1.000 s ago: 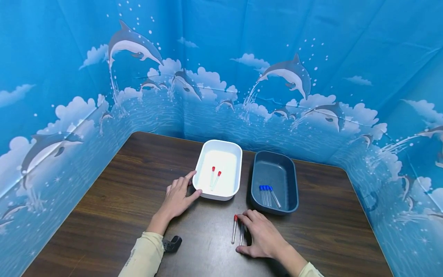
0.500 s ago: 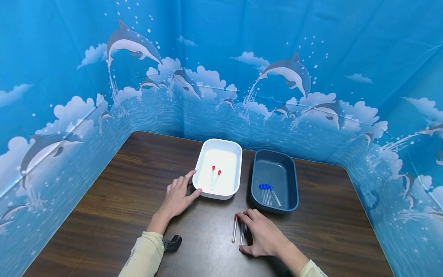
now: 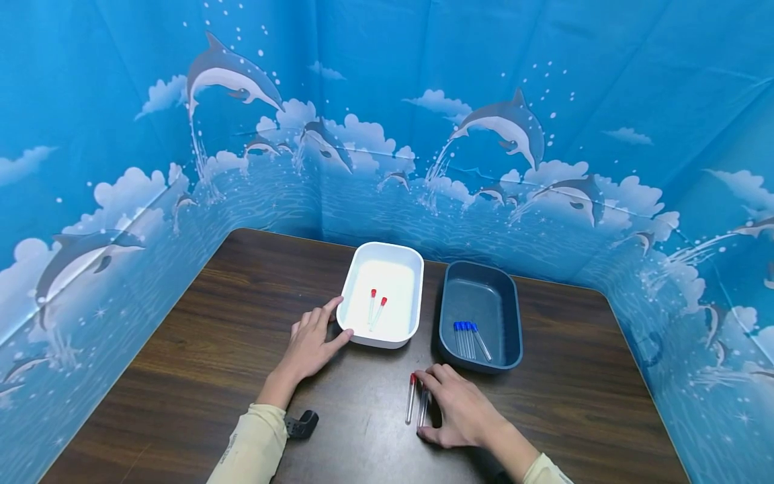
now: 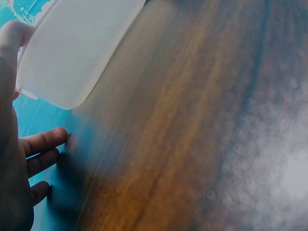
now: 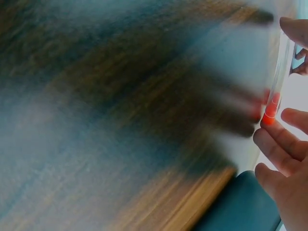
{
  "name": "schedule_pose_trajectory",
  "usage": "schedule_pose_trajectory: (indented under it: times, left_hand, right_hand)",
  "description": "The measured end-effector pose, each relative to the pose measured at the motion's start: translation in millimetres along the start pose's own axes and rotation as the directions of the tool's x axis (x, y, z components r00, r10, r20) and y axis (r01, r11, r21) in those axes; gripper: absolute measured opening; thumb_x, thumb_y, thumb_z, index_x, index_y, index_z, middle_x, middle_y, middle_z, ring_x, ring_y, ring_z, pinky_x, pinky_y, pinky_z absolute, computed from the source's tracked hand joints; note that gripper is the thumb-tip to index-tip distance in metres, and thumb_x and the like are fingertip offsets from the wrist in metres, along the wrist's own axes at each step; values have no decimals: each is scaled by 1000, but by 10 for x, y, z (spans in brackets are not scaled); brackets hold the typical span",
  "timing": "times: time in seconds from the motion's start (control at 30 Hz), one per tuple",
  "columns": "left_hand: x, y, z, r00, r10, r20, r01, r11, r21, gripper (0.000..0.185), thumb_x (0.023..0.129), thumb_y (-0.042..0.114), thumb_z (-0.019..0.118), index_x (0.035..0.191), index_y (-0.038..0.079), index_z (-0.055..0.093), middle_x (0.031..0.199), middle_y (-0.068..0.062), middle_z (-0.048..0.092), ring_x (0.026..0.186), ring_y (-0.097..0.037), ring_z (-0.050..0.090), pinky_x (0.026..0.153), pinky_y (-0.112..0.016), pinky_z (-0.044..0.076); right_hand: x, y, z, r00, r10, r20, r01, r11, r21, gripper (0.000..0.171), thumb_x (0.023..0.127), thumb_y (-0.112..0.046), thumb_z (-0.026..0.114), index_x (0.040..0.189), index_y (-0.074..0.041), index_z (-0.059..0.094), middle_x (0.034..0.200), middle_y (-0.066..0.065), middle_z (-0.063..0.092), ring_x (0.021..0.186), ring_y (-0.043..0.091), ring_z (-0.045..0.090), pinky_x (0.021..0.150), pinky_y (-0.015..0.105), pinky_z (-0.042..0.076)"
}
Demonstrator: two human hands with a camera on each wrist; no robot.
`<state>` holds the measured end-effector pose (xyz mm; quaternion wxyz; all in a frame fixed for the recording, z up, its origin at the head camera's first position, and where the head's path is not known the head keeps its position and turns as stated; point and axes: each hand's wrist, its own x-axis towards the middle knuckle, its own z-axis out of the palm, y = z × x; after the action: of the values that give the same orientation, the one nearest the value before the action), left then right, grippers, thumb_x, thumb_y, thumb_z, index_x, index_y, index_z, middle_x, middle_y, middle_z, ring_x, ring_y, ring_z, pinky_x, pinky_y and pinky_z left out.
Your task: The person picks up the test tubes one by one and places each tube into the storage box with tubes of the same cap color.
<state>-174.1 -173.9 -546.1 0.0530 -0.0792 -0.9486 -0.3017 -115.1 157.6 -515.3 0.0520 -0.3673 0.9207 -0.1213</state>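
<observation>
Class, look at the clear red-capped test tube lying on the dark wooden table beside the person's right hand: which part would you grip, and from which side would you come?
Pinch the clear red-capped test tube at mid-length across its narrow body, coming from above. It lies flat on the dark wooden table, cap pointing away, so its ends give little purchase. The second tube lies close on its right under the right hand, so the left side is probably freer.

The head view is bright and evenly lit, sharp in the middle, with soft short shadows under the white tray (image 3: 382, 296) and both hands. The backdrop (image 3: 387, 121) bends at the edges, a wide-lens distortion. In the left wrist view the table (image 4: 202, 125) is out of focus, with a pale glare patch far from the fingers (image 4: 45, 140). The right wrist view is strongly smeared by motion blur; only the fingers (image 5: 281, 144) and the red-capped tube (image 5: 275, 91) beside them are fairly clear.
</observation>
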Motion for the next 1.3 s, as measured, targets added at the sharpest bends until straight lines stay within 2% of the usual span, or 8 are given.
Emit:
schedule_pose_trajectory:
  times: [0.33, 0.5, 0.67, 0.9, 1.3]
  left_hand:
    - [3, -11, 4, 1000, -3, 2, 3, 1000, 2, 76, 91, 70, 47, 154, 40, 18, 115, -3, 52, 107, -25, 42, 90, -49, 27]
    - [2, -11, 3, 1000, -5, 2, 5, 1000, 2, 75, 91, 68, 49, 154, 40, 18, 116, -3, 52, 108, -25, 42, 90, -50, 27]
    - [5, -12, 2, 1000, -8, 4, 8, 1000, 4, 75, 91, 68, 49, 154, 41, 18, 117, -3, 52, 110, -26, 42, 91, -50, 27]
    - [-8, 12, -11, 1000, 4, -12, -4, 1000, 7, 77, 90, 71, 48, 154, 39, 19, 116, -4, 52, 108, -26, 43, 89, -51, 28]
    - [-15, 4, -1, 1000, 14, -24, -14, 1000, 4, 76, 90, 68, 50, 154, 38, 21, 113, -3, 52, 104, -25, 43, 88, -50, 28]
  right_hand:
    - [41, -41, -124, 1000, 23, -16, -23, 1000, 3, 93, 75, -63, 71, 147, -13, 42, 121, -1, 51, 99, 11, 46, 79, 30, 49]
    - [75, -79, -205, 998, 11, -65, -11, 1000, 10, 98, 74, -62, 73, 150, -12, 37, 119, -2, 51, 99, 11, 47, 78, 30, 50]
    - [122, -103, -297, 995, 8, -102, -4, 999, 39, 100, 73, -59, 76, 152, -16, 31, 119, -2, 50, 98, 10, 47, 77, 30, 50]
    - [231, -114, -447, 993, 25, -117, -18, 998, 65, 99, 74, -58, 76, 153, -19, 30, 128, 0, 51, 105, 11, 49, 79, 32, 52]
    - [487, -12, -624, 984, 42, -174, -31, 997, 68, 94, 75, -54, 76, 151, -17, 35, 130, 5, 52, 106, 13, 47, 77, 31, 51]
